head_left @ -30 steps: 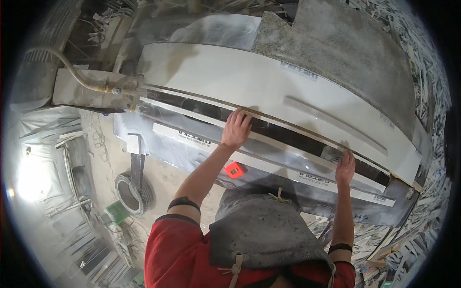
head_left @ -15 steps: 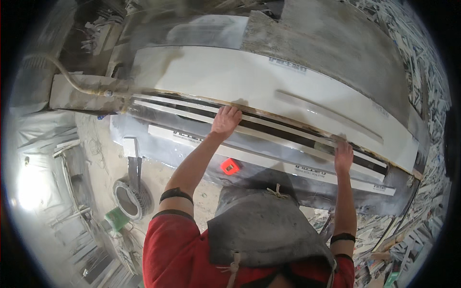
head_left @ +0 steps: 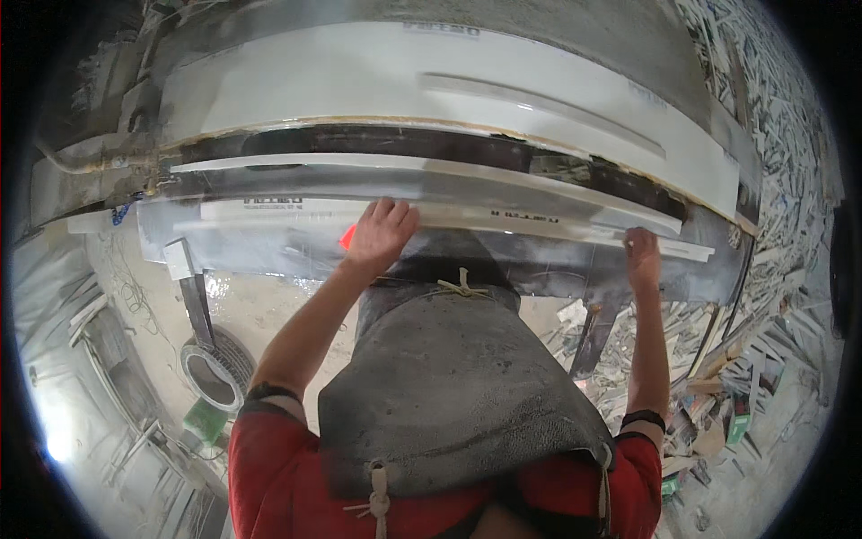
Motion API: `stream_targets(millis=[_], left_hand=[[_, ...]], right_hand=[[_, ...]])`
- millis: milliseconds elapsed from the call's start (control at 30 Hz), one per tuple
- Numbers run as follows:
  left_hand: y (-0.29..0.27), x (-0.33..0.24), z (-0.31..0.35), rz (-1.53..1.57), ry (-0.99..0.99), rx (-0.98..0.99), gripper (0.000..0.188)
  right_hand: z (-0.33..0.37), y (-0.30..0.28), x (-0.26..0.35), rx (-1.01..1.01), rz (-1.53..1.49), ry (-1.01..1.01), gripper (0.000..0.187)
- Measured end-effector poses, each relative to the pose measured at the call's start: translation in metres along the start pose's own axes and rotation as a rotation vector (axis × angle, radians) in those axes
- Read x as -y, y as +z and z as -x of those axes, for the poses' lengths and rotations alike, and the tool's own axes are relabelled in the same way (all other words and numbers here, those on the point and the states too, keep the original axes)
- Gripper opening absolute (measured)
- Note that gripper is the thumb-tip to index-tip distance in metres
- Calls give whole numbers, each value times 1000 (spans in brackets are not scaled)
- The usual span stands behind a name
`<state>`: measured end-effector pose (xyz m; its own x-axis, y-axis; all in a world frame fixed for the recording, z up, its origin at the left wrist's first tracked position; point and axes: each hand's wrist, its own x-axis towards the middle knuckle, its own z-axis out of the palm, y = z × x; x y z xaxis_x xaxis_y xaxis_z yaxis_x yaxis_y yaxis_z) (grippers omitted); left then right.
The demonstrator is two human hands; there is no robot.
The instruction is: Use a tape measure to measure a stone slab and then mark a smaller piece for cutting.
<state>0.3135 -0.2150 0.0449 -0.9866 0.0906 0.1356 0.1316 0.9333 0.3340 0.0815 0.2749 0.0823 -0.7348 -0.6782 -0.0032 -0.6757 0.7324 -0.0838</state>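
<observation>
From my remote feed, the bare left hand (head_left: 382, 235) and bare right hand (head_left: 641, 256) reach over the dark grey, wet-looking counter (head_left: 552, 271), fingers curled together at a long, narrow white strip with dark printing (head_left: 453, 216), though I cannot tell whether they clamp it. That printed strip lies lengthwise along the counter's near side, and a bright red object (head_left: 347, 238) shows partly hidden beside the left hand. Farther back I see a second slender white strip (head_left: 404, 163), then a broad white slab (head_left: 305, 85).
</observation>
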Motion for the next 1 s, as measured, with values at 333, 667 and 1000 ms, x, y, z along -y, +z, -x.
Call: stream_targets(millis=[333, 667, 1000], left_hand=[[62, -38, 101, 37, -45, 317, 15], [32, 37, 32, 80, -352, 42, 48], [71, 128, -47, -91, -28, -43, 31]], right_hand=[[112, 56, 42, 286, 78, 79, 16], [18, 100, 46, -150, -502, 658, 66], [-97, 144, 28, -236, -504, 1209, 54]])
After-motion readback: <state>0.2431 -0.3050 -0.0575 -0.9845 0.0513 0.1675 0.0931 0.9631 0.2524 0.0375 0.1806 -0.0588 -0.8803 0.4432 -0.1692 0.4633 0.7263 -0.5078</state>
